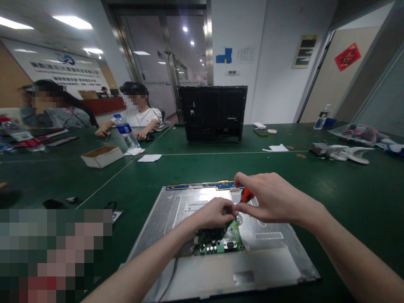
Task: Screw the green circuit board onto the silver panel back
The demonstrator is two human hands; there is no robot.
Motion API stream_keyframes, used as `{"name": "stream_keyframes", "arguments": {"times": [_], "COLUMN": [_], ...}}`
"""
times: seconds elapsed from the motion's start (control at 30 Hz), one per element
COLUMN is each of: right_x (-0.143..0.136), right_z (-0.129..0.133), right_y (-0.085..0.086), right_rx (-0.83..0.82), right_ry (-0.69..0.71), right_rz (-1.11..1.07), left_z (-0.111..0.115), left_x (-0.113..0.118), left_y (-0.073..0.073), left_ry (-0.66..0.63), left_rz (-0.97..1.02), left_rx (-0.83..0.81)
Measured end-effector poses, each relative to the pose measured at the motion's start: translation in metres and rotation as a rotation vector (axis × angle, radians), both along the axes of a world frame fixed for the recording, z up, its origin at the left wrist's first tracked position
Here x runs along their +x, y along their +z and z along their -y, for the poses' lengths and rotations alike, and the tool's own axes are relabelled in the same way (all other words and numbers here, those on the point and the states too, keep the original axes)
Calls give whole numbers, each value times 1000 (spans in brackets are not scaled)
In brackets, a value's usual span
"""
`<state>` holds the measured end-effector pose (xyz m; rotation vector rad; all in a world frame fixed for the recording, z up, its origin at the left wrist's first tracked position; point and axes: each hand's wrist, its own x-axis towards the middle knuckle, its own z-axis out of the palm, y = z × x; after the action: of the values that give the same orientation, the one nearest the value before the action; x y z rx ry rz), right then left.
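Head view: right hand [268, 198] arched over orange-black screwdriver [246, 195].

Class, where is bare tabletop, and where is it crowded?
Bare: the tabletop between metal panel and black casing, and between right forearm and grey-white item. Crowded: around the circuit board, where left hand, right hand and screwdriver meet.

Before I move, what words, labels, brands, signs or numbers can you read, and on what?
"福", probably, on the red diamond.
Wall sign: Chinese characters, too blurred to quote.
Glass-door lettering: too small.
Blue-capped bottle's label: unreadable.
Metal panel's label: too small to read.
No brand or number legible.
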<state>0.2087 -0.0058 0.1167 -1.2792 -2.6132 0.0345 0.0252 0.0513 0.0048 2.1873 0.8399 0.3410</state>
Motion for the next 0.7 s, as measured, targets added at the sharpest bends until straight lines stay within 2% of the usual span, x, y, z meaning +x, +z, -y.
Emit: {"name": "stream_keyframes", "arguments": {"times": [0.13,0.3,0.47,0.7], "right_x": [0,0,-1,0], "right_z": [-3,0,-1,-1], "right_y": [-1,2,1,-1], "right_rx": [10,-20,5,8], "right_ry": [-50,32,-41,6], "right_rz": [53,1,57,6], "left_z": [0,1,1,1], "left_x": [0,0,0,-1], "left_y": [0,2,2,-2], "left_ry": [-6,16,4,1], "left_rz": [8,-4,2,12], "left_rx": [1,6,7,58]}}
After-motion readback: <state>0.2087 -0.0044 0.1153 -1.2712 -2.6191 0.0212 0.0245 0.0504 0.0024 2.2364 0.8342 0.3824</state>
